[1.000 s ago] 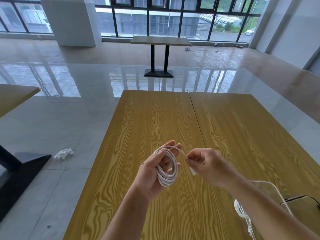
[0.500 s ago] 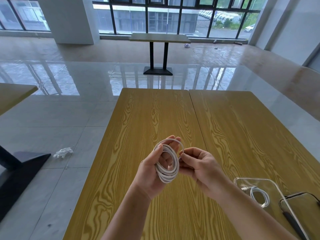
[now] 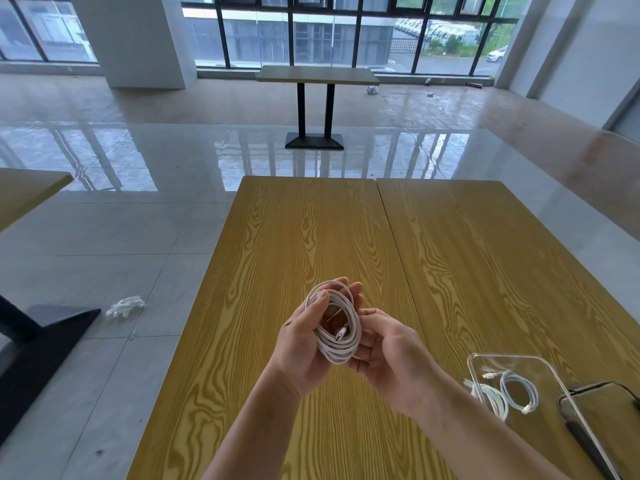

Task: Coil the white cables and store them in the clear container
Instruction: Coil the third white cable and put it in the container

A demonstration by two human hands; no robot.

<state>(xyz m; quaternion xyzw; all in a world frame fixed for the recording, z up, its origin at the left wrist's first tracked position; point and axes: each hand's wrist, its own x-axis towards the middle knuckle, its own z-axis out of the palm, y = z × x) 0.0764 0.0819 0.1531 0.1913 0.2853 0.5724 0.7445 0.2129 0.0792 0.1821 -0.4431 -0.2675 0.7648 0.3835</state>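
Observation:
A white cable (image 3: 337, 332), wound into a coil of several loops, is held above the wooden table (image 3: 301, 237). My left hand (image 3: 304, 337) grips the coil with the thumb through its loops. My right hand (image 3: 391, 351) cups the coil's lower right side, fingers curled against it. One plug end shows inside the coil. The clear container (image 3: 498, 358) stands on the table to the lower right, apart from both hands. Inside it lie two coiled white cables (image 3: 519, 393).
A second clear tray with a dark edge (image 3: 599, 389) lies right of the container, at the frame's edge. The table's left edge drops to a tiled floor with a crumpled white scrap (image 3: 124, 306). A black table foot (image 3: 45, 327) stands at left.
My right hand let go of the cable's loose end and moved in under the coil. The end now lies tucked in the loops. The view tilted, showing more of the container.

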